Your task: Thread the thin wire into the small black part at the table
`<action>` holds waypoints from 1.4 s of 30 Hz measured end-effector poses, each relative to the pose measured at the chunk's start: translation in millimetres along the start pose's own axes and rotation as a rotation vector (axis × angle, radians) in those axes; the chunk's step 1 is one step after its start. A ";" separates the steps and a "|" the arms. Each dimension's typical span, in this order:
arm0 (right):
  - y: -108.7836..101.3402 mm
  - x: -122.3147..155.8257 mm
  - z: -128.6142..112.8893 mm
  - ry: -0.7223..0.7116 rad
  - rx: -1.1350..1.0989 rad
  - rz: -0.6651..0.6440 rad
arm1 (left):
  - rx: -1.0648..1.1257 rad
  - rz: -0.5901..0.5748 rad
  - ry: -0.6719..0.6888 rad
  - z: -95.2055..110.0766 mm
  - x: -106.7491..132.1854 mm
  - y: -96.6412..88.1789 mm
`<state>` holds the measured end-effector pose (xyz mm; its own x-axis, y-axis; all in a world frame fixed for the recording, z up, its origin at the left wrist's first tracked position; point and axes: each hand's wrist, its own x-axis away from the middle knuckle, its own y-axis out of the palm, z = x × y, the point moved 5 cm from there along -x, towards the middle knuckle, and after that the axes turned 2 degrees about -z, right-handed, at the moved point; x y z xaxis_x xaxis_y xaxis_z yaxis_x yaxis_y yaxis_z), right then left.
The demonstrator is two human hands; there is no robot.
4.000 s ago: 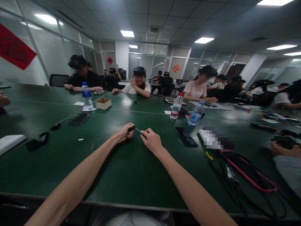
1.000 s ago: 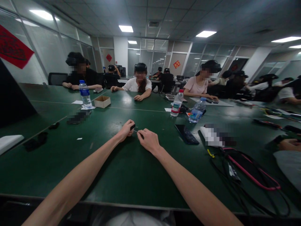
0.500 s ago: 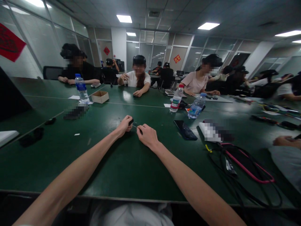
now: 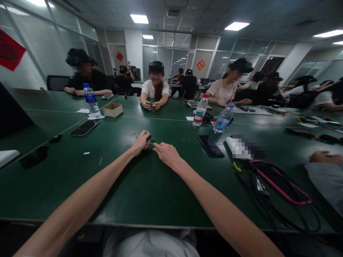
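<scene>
My left hand (image 4: 142,142) is closed round a small black object (image 4: 148,137) above the table's middle. A thin, light-coloured piece (image 4: 151,143) sticks out of it toward the right; its kind is too small to make out. Just to the right is my right hand (image 4: 166,153), its fingers stretched out toward the left. Its fingertips are at the end of the thin piece, and I cannot tell if they touch it. Both forearms reach in over the green table (image 4: 150,192).
A dark phone (image 4: 210,145) lies right of my hands, near two water bottles (image 4: 200,110). Black cables and a pink-edged item (image 4: 284,182) lie front right. Further left are another phone (image 4: 85,127), a cardboard box (image 4: 113,110) and a bottle (image 4: 91,101). People sit around the table.
My right hand's fingers have straightened from a curled pose, while my left hand keeps its grip. Across the table, a person in white has brought both hands together.
</scene>
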<state>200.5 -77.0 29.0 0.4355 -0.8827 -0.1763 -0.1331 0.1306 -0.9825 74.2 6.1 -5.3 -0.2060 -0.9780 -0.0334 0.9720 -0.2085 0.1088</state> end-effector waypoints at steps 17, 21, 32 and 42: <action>-9.3 9.8 -12.5 -0.015 -0.079 0.019 | 0.006 0.022 0.021 -2.6 0.5 -4.0; -13.7 11.4 -11.6 -0.071 -0.138 -0.019 | 0.024 0.024 0.027 -1.3 2.6 -3.1; -15.9 13.8 -5.0 -0.035 -0.110 0.046 | -0.043 -0.019 0.017 -5.8 0.6 -1.6; -14.3 14.0 -2.9 0.129 -0.028 0.070 | -0.118 -0.076 -0.003 -1.1 5.0 3.7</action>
<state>205.9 -92.6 40.7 0.3064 -0.9230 -0.2329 -0.1842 0.1826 -0.9658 76.9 0.5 -6.1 -0.2801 -0.9594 -0.0340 0.9600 -0.2799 -0.0113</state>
